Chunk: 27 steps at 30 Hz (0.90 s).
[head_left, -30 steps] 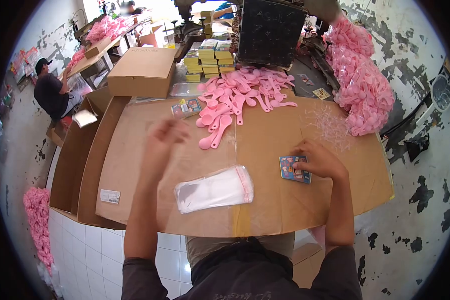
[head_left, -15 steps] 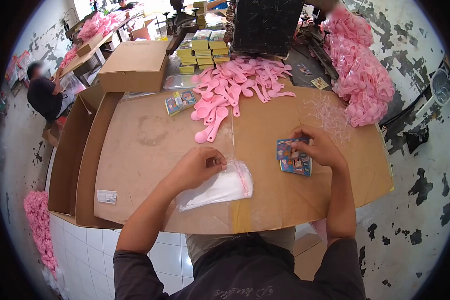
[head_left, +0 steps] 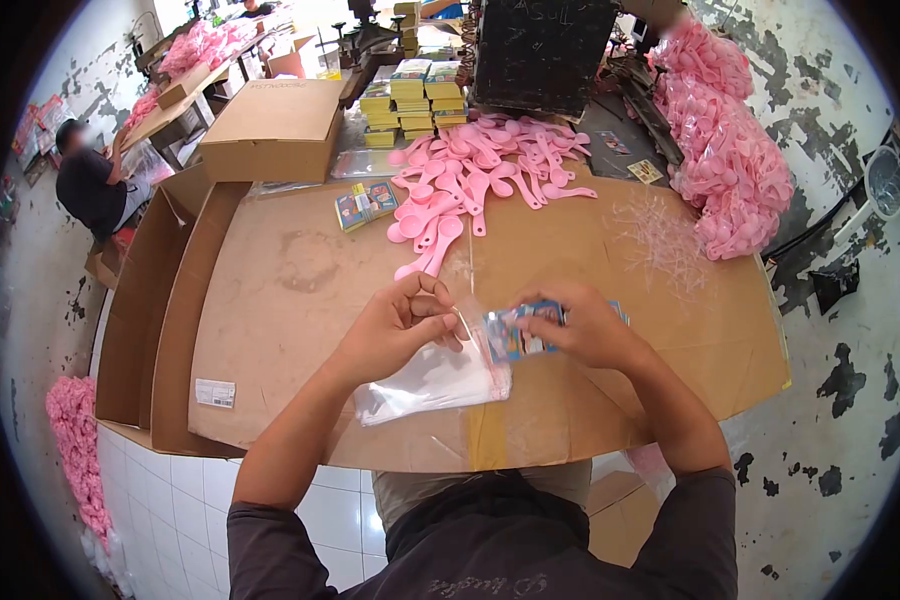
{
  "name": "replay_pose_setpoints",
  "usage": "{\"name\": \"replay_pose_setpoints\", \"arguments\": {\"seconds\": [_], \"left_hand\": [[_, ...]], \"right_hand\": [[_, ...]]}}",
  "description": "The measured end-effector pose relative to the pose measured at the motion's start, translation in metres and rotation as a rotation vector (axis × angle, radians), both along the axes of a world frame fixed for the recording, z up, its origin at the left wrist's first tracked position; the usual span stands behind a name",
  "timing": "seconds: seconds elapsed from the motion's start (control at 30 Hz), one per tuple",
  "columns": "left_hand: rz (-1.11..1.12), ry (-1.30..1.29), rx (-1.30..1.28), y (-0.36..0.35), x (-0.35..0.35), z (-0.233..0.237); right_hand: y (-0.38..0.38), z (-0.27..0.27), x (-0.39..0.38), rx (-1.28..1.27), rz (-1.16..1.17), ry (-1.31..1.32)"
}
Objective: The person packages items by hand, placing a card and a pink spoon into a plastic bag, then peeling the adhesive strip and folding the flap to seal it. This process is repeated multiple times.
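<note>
Hands (head_left: 402,325) — card (head_left: 522,335), bag (head_left: 425,382); spoons (head_left: 479,185) beyond.

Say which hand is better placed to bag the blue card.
Probably right: the right hand holds the blue card beside the clear bag, while the left hand pinches the bag's edge.

Upper garment: one shirt (head_left: 500,545), dark charcoal, plain woven or knit fabric unclear. Sleeves: left sleeve (head_left: 275,550) and right sleeve (head_left: 695,530), short, same charcoal, each ending above the elbow. Marking: pale, thin, script-like lettering (head_left: 485,582), too small to read. Lower garment (head_left: 570,480): greyish beige, visible at the cardboard's (head_left: 270,400) near edge. Left hand (head_left: 410,325), right hand (head_left: 585,330): bare, five-fingered.
</note>
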State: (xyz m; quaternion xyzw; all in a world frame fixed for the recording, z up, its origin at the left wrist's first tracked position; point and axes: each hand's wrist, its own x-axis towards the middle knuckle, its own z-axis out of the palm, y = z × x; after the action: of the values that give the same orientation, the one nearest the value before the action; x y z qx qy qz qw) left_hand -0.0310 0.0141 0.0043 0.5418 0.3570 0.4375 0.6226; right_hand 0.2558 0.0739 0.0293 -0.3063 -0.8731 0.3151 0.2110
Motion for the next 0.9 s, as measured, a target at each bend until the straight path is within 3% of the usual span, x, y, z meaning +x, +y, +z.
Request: {"name": "replay_pose_setpoints", "arguments": {"seconds": [0.1, 0.2, 0.3, 0.4, 0.5, 0.6, 0.7, 0.8, 0.9], "left_hand": [[0.056, -0.007, 0.005, -0.003, 0.007, 0.005], [0.102, 0.001, 0.034, -0.005, 0.011, 0.003], [0.141, 0.043, 0.032, -0.007, 0.014, 0.006], [0.148, 0.063, 0.032, -0.01, 0.018, 0.004], [0.096, 0.097, 0.106, -0.014, 0.022, -0.001], [0.054, 0.178, 0.133, -0.018, 0.026, -0.001], [0.121, 0.193, 0.094, -0.018, 0.027, 0.002], [0.217, 0.062, 0.088, -0.017, 0.029, 0.002], [0.253, 0.059, 0.101, -0.016, 0.026, 0.0]], "right_hand": [[0.0, -0.005, -0.006, -0.379, -0.17, 0.419], [-0.008, 0.002, -0.017, -0.444, -0.215, 0.623], [-0.009, -0.002, -0.018, -0.184, -0.148, 0.516], [-0.008, 0.015, -0.014, 0.14, -0.018, 0.22], [-0.009, 0.016, -0.023, 0.149, 0.073, 0.169], [-0.018, -0.001, -0.037, -0.211, -0.087, 0.359], [-0.017, -0.003, -0.041, -0.253, -0.219, 0.555], [-0.015, -0.009, -0.037, -0.228, -0.212, 0.491], [-0.011, 0.003, -0.04, 0.106, 0.11, 0.292]]}}
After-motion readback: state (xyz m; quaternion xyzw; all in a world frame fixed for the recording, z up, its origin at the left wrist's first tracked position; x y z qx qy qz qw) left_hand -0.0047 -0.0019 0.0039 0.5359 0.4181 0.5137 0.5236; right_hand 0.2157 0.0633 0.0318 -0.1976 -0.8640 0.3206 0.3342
